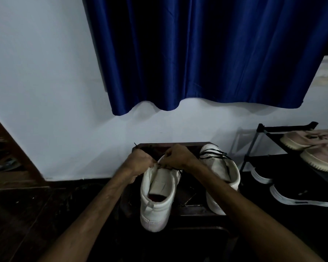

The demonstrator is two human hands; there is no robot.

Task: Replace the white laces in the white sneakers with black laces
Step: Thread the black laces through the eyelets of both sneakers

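Fingers on black lace; sneaker lengthwise, toe toward wall.

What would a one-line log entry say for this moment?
step: lacing | left hand: pinches black lace | right hand: same lace, at sneaker front | other sneaker: black-laced

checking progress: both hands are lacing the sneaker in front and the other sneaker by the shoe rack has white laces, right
Not quite. The head view shows the other sneaker by the shoe rack has black laces, not white. The left hand and right hand are lacing the sneaker in front with a black lace.
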